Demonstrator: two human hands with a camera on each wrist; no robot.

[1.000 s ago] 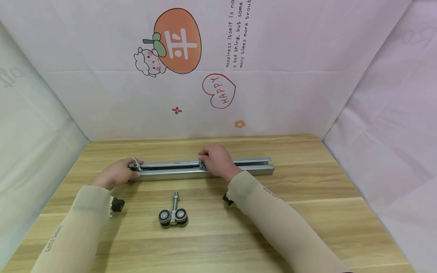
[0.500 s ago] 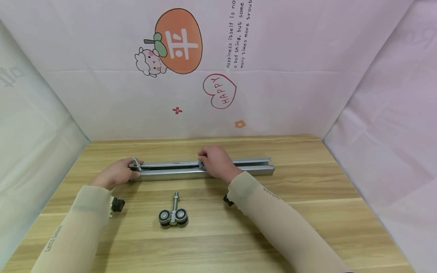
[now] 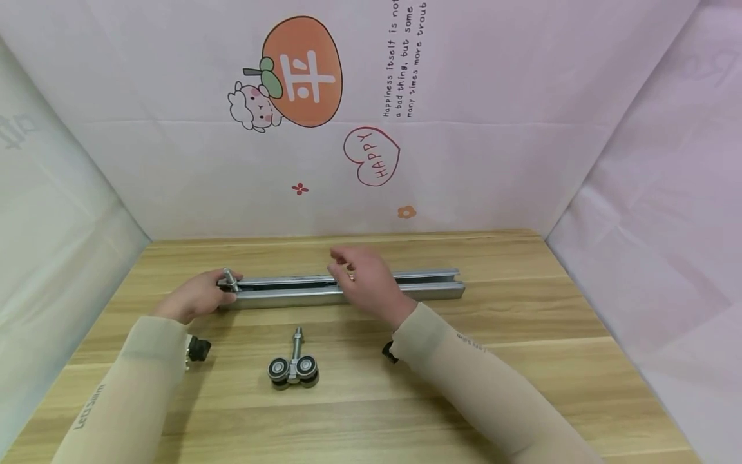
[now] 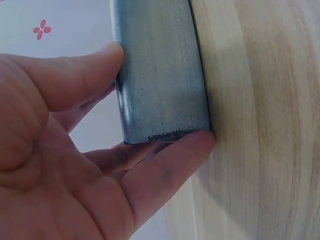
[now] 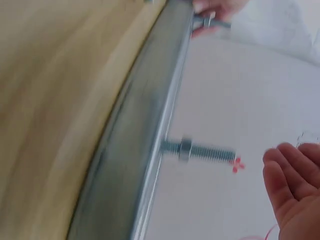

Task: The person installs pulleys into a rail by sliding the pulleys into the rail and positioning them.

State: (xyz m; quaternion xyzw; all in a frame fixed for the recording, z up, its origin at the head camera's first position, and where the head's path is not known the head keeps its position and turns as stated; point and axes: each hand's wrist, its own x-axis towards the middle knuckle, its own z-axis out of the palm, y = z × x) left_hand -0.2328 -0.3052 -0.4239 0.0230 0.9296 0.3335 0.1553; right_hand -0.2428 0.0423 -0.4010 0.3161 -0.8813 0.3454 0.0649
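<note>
A slotted metal rail (image 3: pixel 290 298) lies across the far part of the table. My left hand (image 3: pixel 199 296) grips its left end; in the left wrist view the thumb presses one edge and the fingers lie across the end. Close to that end, a threaded bolt (image 3: pixel 230 279) sticks up out of the slot. A second bolt with a nut (image 5: pixel 200 150) stands out of the rail farther along, seen in the right wrist view. My right hand (image 3: pixel 371 278) hovers beside this bolt, apart from it, holding nothing. In the head view that hand hides most of the bolt.
A roller trolley (image 3: pixel 294 368) with several black-and-steel wheels and a threaded bolt lies on the wooden table (image 3: pixel 348 432), nearer than the rail. White printed cloth (image 3: pixel 464 129) hangs behind the table and along both sides.
My right hand has let go of the bolt midway along the rail, loosened its fingers and drawn slightly away. The left hand, rail and trolley have stayed in place.
</note>
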